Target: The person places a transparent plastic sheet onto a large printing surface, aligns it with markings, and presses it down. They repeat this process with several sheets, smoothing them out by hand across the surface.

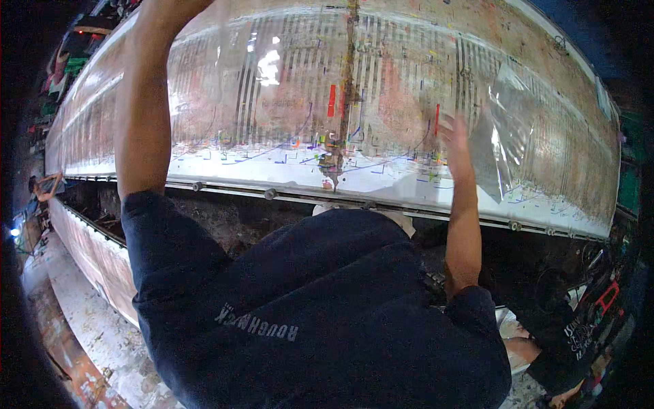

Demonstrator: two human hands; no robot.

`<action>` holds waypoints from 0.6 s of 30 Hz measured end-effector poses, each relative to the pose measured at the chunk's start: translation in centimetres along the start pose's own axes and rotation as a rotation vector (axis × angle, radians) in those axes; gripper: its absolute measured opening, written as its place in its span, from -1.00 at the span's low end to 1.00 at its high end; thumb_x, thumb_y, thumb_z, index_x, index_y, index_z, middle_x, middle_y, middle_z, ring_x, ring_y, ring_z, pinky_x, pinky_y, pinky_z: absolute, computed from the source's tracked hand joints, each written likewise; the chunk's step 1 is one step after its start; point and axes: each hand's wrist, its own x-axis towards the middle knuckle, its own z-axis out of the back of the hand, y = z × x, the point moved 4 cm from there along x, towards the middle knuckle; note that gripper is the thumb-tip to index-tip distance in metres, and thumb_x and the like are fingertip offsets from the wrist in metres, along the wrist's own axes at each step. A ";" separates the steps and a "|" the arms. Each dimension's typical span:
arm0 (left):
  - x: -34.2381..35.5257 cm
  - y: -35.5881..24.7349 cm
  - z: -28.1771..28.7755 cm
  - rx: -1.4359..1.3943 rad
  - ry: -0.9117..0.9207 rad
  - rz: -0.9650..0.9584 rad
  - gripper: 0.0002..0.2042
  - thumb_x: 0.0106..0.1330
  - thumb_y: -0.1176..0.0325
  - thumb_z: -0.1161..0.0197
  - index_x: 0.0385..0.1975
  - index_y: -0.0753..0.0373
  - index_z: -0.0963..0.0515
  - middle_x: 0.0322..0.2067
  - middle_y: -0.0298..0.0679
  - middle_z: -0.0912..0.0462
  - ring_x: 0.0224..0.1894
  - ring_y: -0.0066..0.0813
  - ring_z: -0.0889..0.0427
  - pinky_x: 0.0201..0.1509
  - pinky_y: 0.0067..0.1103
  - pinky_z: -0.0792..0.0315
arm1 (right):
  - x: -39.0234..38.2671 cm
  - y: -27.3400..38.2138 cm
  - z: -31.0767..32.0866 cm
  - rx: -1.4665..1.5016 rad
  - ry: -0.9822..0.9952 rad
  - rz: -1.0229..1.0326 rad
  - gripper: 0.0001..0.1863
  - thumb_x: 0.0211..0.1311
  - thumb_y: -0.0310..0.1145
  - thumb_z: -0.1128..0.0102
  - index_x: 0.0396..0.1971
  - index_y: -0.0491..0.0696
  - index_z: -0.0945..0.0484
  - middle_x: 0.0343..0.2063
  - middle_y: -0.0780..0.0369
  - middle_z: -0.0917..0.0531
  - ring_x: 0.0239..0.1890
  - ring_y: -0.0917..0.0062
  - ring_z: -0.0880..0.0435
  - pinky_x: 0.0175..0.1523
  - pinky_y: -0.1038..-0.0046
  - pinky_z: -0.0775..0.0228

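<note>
A long table [388, 82] with a stained, striped top spreads in front of me, dotted with small coloured marks and pen lines. My left arm stretches far over its left part; my left hand [178, 9] is cut off by the upper edge, its fingers out of sight. Over the right half of the top, my right hand [456, 140] is slightly blurred, fingers apart, with nothing visible in it. Just right of it lies a clear plastic sheet [509, 129] with shiny creases; contact between them cannot be made out. Red strips [332, 101] mark the table's middle.
A metal rail with bolts [270, 194] runs along the table's near edge, close to my body. Behind me on the left stands another long table [102, 255]. One person [44, 189] is at the far left end; another in a dark shirt [569, 334] is at lower right.
</note>
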 end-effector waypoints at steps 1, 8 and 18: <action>0.6 -0.4 -0.6 -0.005 0.005 -0.004 -0.87 0.17 0.48 -0.41 -0.42 0.34 -0.56 -0.42 -0.09 -0.66 -0.36 -0.15 -0.67 -0.28 -0.36 -0.48 | -0.9 1.6 -3.3 -0.096 0.216 0.026 -0.12 0.42 0.23 0.08 0.52 0.05 0.12 0.21 0.08 -0.53 0.29 0.18 -0.44 0.29 0.05 -0.24; 0.1 -8.6 -2.7 -0.494 0.165 -0.493 -0.72 0.24 0.36 -0.37 -0.11 0.25 -0.50 -0.42 -0.13 -0.73 -0.39 -0.33 -0.78 -0.45 -0.43 -0.59 | -7.9 19.4 -16.9 -0.123 0.412 0.566 -0.42 0.28 -0.39 -0.27 0.29 -0.08 -0.33 -0.06 0.10 -0.69 -0.03 0.32 -0.72 0.08 0.30 -0.55; -6.3 1.8 -12.6 -0.620 0.350 0.209 -0.91 0.22 0.43 -0.34 -0.37 0.31 -0.64 -0.43 -0.08 -0.73 -0.35 -0.35 -0.71 -0.22 -0.42 -0.54 | 3.7 24.8 -17.6 -0.026 0.091 0.683 -0.78 0.39 -0.36 -0.11 -0.37 -0.14 -0.67 -0.44 0.23 -0.72 -0.41 0.53 -0.68 -0.24 0.52 -0.53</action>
